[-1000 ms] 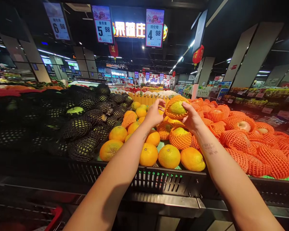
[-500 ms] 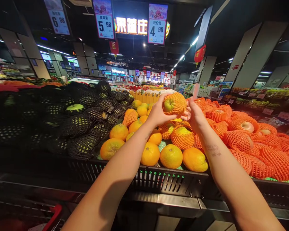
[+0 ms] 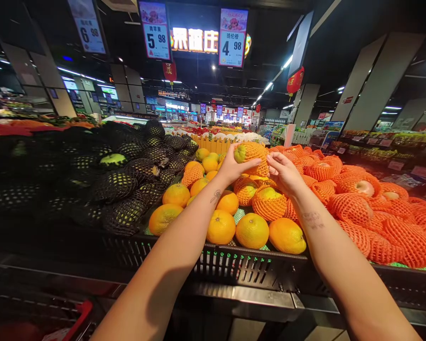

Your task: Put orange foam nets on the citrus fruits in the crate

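Observation:
Both my hands are raised over a black crate (image 3: 234,267) of oranges. My left hand (image 3: 234,166) grips an orange wrapped in an orange foam net (image 3: 252,154), fingers curled round its left and lower side. My right hand (image 3: 285,173) pinches the net's right end between thumb and fingertips. Bare oranges (image 3: 252,230) lie in the front row below, and net-wrapped oranges (image 3: 268,201) sit just under the held one.
Fruit in black foam nets (image 3: 124,182) is piled to the left. Orange-netted fruit (image 3: 379,213) fills the bin to the right. Price signs (image 3: 230,38) hang overhead. A red basket edge (image 3: 80,315) shows at the lower left. Store aisles stretch behind.
The netted orange has turned in my hands, its open end now facing left. My left hand has closed round it, and my right hand has shifted to the net's right end.

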`<state>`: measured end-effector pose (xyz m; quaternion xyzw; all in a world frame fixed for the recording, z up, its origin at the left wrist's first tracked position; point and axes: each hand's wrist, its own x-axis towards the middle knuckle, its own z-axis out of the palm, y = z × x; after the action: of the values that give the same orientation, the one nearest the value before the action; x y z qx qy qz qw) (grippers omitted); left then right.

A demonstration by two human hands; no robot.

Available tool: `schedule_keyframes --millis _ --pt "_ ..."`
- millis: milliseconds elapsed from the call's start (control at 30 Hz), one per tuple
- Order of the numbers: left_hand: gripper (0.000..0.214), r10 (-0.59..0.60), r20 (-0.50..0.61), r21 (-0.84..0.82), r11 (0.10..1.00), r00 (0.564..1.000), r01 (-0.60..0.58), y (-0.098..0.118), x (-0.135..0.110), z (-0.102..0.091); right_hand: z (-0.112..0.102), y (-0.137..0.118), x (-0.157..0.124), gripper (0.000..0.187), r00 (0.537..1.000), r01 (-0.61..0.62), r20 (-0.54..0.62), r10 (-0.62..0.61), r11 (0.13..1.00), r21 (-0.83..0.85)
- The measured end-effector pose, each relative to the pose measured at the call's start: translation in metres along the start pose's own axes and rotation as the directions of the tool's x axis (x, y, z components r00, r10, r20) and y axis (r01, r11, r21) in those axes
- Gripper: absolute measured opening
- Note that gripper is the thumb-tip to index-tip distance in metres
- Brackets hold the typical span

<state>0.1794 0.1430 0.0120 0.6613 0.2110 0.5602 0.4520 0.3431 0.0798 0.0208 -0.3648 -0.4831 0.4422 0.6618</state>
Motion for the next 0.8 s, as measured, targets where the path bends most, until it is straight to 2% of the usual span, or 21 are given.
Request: schedule_keyframes --millis 67,133,200,233,300,367,467,533,600,733,800 --pt "0.073 0.028 -0.189 0.148 0.989 0.982 0.0 0.0 0.002 -0.005 0.0 -0.003 0.0 0.043 0.998 -0.047 0.029 0.047 0.999 -0.016" --pt "0.072 0.086 -0.39 0.348 0.935 0.917 0.06 0.002 0.003 -0.012 -0.001 -0.006 0.0 0.037 0.997 -0.068 0.023 0.069 0.997 -0.043" --pt "0.071 0.148 -0.498 0.506 0.85 0.854 0.148 0.004 0.002 -0.018 -0.002 -0.008 0.001 0.026 0.997 -0.077 -0.031 0.076 0.995 -0.061" --pt "0.07 0.169 -0.516 0.558 0.81 0.84 0.179 0.006 0.001 -0.021 -0.002 -0.008 0.001 0.021 0.995 -0.081 -0.068 0.077 0.995 -0.064" --pt "0.07 0.194 -0.507 0.634 0.743 0.84 0.211 0.007 -0.001 -0.023 -0.002 -0.008 0.002 0.015 0.99 -0.09 -0.119 0.081 0.994 -0.068" --pt "0.068 0.196 -0.454 0.702 0.679 0.869 0.213 0.009 -0.002 -0.022 -0.002 -0.007 0.002 0.013 0.988 -0.091 -0.134 0.081 0.993 -0.07" --pt "0.07 0.138 -0.356 0.796 0.563 0.924 0.222 0.011 -0.005 -0.018 -0.002 -0.007 0.002 0.012 0.987 -0.088 -0.143 0.076 0.993 -0.077" --pt "0.078 0.085 -0.324 0.833 0.498 0.942 0.241 0.013 -0.006 -0.015 -0.003 -0.007 0.002 0.012 0.985 -0.085 -0.154 0.071 0.993 -0.083" --pt "0.083 0.061 -0.31 0.856 0.453 0.949 0.25 0.015 -0.007 -0.013 -0.003 -0.007 0.002 0.012 0.984 -0.081 -0.165 0.066 0.993 -0.09" --pt "0.076 0.069 -0.317 0.891 0.365 0.946 0.271 0.02 -0.009 -0.013 -0.003 -0.008 0.002 0.011 0.982 -0.077 -0.178 0.059 0.993 -0.092" --pt "0.077 0.005 -0.312 0.911 0.287 0.95 0.298 0.024 -0.009 -0.015 -0.002 -0.008 0.001 0.011 0.981 -0.079 -0.182 0.062 0.993 -0.089"
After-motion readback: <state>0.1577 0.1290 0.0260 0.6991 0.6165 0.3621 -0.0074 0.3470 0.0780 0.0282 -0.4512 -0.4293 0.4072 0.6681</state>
